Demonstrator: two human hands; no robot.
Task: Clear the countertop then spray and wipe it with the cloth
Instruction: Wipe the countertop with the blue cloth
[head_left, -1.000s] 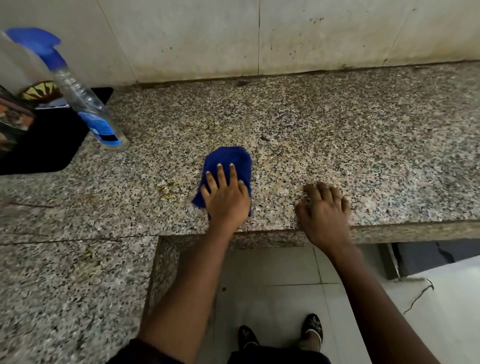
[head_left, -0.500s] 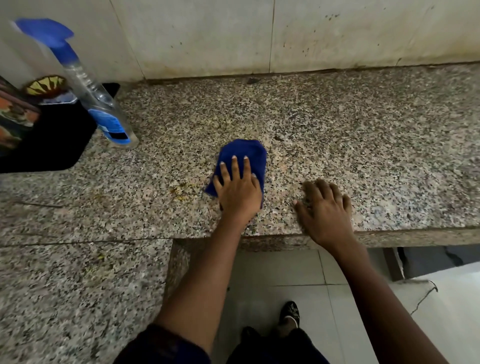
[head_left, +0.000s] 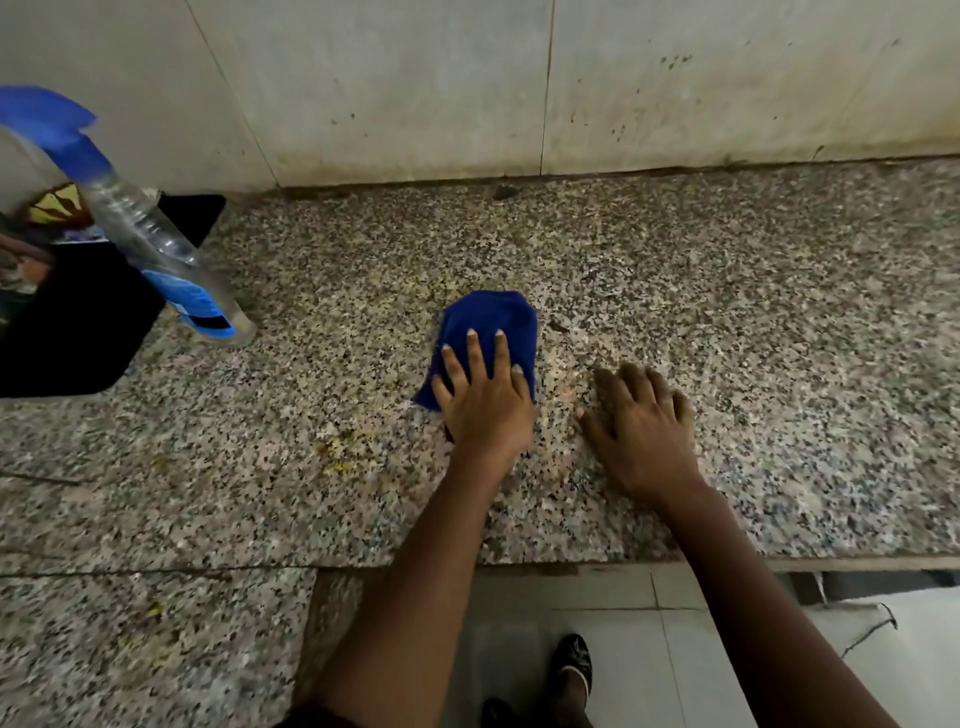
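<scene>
Both hands lie flat on the table (head_left: 727, 291), side by side and apart. My left hand (head_left: 485, 402) has its fingers straight and spread, pressing down on the blue cloth (head_left: 488, 327); the fingertips reach about the middle of the cloth, and its far edge shows beyond them. The cloth is bunched into a rounded pad, and a corner sticks out at the left of my palm. My right hand (head_left: 641, 434) rests just right of the left one, palm down on bare speckled granite, fingers relaxed and loosely spread, holding nothing. It looks slightly blurred.

Layout, left to right:

1. Far left of my left hand: a black tray (head_left: 78, 332) on the table, with some colourful items on it that I cannot identify.
2. Touching the tray's right edge: a clear spray bottle (head_left: 161, 249) with a blue trigger head and a blue label. It appears tilted, base on the granite, head toward the upper left.
3. Between the bottle and my left hand, nearer to me: a patch of small yellowish crumbs (head_left: 343, 449) on the granite.
4. Beyond both hands: a pale tiled wall (head_left: 415, 88) with dark specks, meeting the back edge of the table.

Below my forearms, past the front edge, a tiled floor (head_left: 613, 623) shows, with one dark shoe (head_left: 574, 660) on it.
</scene>
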